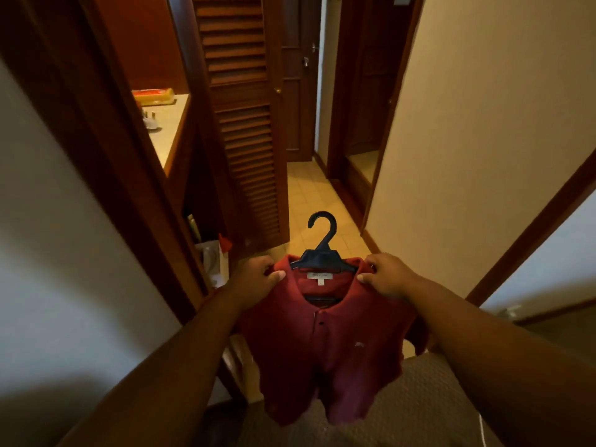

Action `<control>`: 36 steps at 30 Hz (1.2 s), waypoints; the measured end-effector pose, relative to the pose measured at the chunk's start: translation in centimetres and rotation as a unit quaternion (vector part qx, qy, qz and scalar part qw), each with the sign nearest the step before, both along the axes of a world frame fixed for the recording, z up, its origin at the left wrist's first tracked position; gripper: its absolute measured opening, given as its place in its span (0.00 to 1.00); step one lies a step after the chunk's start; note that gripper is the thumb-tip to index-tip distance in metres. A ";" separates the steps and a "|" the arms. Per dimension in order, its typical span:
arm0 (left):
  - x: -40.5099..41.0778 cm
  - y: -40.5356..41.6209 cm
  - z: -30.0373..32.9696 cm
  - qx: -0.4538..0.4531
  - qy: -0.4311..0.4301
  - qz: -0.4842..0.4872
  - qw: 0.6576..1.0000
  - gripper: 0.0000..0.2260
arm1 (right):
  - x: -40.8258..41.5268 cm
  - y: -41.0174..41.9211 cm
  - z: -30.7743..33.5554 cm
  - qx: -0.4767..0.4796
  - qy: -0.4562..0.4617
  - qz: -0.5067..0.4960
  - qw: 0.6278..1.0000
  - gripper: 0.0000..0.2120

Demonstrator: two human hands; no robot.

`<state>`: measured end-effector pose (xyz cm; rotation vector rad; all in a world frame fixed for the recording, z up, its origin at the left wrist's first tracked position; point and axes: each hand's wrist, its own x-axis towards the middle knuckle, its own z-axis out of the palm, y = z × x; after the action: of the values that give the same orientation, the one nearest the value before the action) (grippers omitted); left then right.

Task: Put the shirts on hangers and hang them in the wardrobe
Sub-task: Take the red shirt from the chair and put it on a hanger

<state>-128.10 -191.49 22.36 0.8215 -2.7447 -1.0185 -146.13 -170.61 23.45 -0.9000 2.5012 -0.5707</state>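
While gripped by both hands, red shirt (325, 343) on black hanger (322, 253).

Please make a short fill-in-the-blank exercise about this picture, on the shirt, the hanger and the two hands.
1. The shirt held up in front of the person is dark ____ in colour.
2. The hanger sits inside the shirt's collar, and its ____ sticks up above it.
3. The left hand and the right hand each grip one ____ of the shirt.

Missing words: red; hook; shoulder
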 end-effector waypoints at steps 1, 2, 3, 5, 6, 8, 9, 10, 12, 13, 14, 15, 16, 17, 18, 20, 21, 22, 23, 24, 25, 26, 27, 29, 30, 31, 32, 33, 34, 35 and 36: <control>-2.0 -1.1 0.1 -0.009 -0.006 -0.006 1.000 0.11 | -1.9 -1.0 -0.1 -0.002 0.001 -0.006 1.000 0.07; -4.1 -2.3 0.1 -0.016 -0.012 -0.010 1.000 0.11 | -3.8 -2.0 -0.2 -0.003 0.002 -0.011 1.000 0.08; -6.2 -3.6 -0.1 -0.017 -0.019 -0.012 1.000 0.12 | -5.8 -3.0 -0.4 -0.003 0.000 -0.014 1.000 0.08; -10.5 -6.1 -0.7 -0.005 -0.032 -0.010 0.999 0.14 | -10.1 -5.4 -1.0 -0.004 -0.005 -0.015 1.000 0.07; -12.6 -7.4 -1.0 -0.002 -0.036 -0.009 0.999 0.14 | -12.3 -6.7 -1.4 -0.004 -0.006 -0.013 1.000 0.08; -17.2 -9.7 -1.5 0.001 -0.035 -0.001 0.999 0.14 | -17.1 -9.1 -1.9 -0.010 -0.011 -0.010 1.000 0.09; -19.7 -10.8 -1.6 0.005 -0.032 0.003 0.999 0.14 | -19.6 -10.3 -2.1 -0.016 -0.013 -0.007 1.000 0.08; -22.2 -11.9 -1.5 0.008 -0.030 0.007 0.999 0.13 | -22.2 -11.6 -2.1 -0.021 -0.014 -0.002 1.000 0.07; -27.3 -14.2 -1.1 0.014 -0.034 0.020 0.999 0.14 | -27.5 -14.1 -1.8 -0.021 -0.019 0.010 1.000 0.04; -29.7 -15.4 -0.9 0.018 -0.037 0.026 0.999 0.14 | -30.2 -15.4 -1.4 -0.021 -0.020 0.016 0.999 0.04; -32.1 -16.5 -0.7 0.021 -0.039 0.031 0.999 0.13 | -32.7 -16.6 -1.1 -0.020 -0.021 0.019 0.999 0.05; -34.6 -17.5 -0.5 0.022 -0.038 0.038 0.998 0.13 | -35.3 -17.8 -0.7 -0.020 -0.023 0.020 0.999 0.04; -37.1 -18.6 -0.4 0.022 -0.035 0.045 0.998 0.13 | -37.7 -18.9 -0.4 -0.022 -0.025 0.022 0.999 0.03; -39.4 -19.5 -0.3 0.018 -0.032 0.051 0.998 0.13 | -40.1 -19.9 -0.1 -0.023 -0.029 0.023 0.999 0.03; -41.7 -20.3 -0.2 0.011 -0.029 0.055 0.998 0.12 | -42.4 -20.8 0.1 -0.021 -0.029 0.026 0.999 0.03; -45.7 -21.7 -0.2 0.008 -0.025 0.059 0.998 0.11 | -46.6 -22.6 0.4 -0.010 -0.027 0.036 0.999 0.02; -47.7 -22.5 -0.5 0.013 -0.025 0.061 0.998 0.11 | -48.7 -23.6 0.4 -0.007 -0.029 0.040 0.999 0.02; -49.7 -23.4 -0.7 0.014 -0.026 0.060 0.998 0.11 | -50.8 -24.5 0.4 -0.007 -0.029 0.044 0.999 0.02; -51.7 -24.5 -1.0 0.012 -0.027 0.060 0.998 0.11 | -52.9 -25.5 0.4 -0.007 -0.029 0.046 0.999 0.02; -53.8 -25.6 -1.3 0.011 -0.028 0.059 0.998 0.11 | -55.1 -26.6 0.3 -0.006 -0.028 0.047 0.998 0.03; -55.9 -26.8 -1.5 0.014 -0.028 0.059 0.998 0.11 | -57.2 -27.8 0.2 -0.004 -0.027 0.046 0.999 0.04; -58.1 -28.1 -1.7 0.016 -0.027 0.059 0.998 0.11 | -59.4 -29.0 0.0 -0.002 -0.024 0.044 0.999 0.04; -60.2 -29.3 -1.9 0.017 -0.026 0.060 0.998 0.11 | -61.5 -30.3 -0.2 -0.003 -0.021 0.041 0.999 0.04; -64.5 -32.1 -2.2 0.016 -0.024 0.063 0.998 0.11 | -65.6 -33.0 -0.2 -0.009 -0.021 0.033 0.999 0.04; -66.6 -33.5 -2.0 0.018 -0.024 0.060 0.998 0.11 | -67.5 -34.4 -0.1 -0.011 -0.024 0.026 0.999 0.04; -68.7 -34.9 -1.9 0.025 -0.024 0.056 0.998 0.11 | -69.4 -35.7 0.0 -0.008 -0.026 0.019 0.999 0.04; -70.7 -36.2 -1.8 0.036 -0.024 0.053 0.998 0.11 | -71.3 -37.0 0.1 -0.002 -0.027 0.013 1.000 0.04; -72.6 -37.6 -1.6 0.051 -0.021 0.051 0.997 0.10 | -73.4 -38.4 0.2 -0.003 -0.029 0.008 1.000 0.04; -74.5 -39.0 -1.4 0.067 -0.017 0.048 0.996 0.09 | -75.4 -39.8 0.3 -0.013 -0.033 0.003 0.999 0.04; -76.4 -40.3 -1.1 0.083 -0.011 0.050 0.995 0.09 | -77.4 -41.2 0.5 -0.023 -0.037 0.000 0.999 0.04; -78.2 -41.7 -0.9 0.091 -0.006 0.053 0.994 0.08 | -79.3 -42.6 0.6 -0.028 -0.039 -0.001 0.999 0.04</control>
<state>-206.31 -233.18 21.45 0.9913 -2.6147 -1.2577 -225.47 -213.21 24.09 -0.8778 2.4289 -0.6655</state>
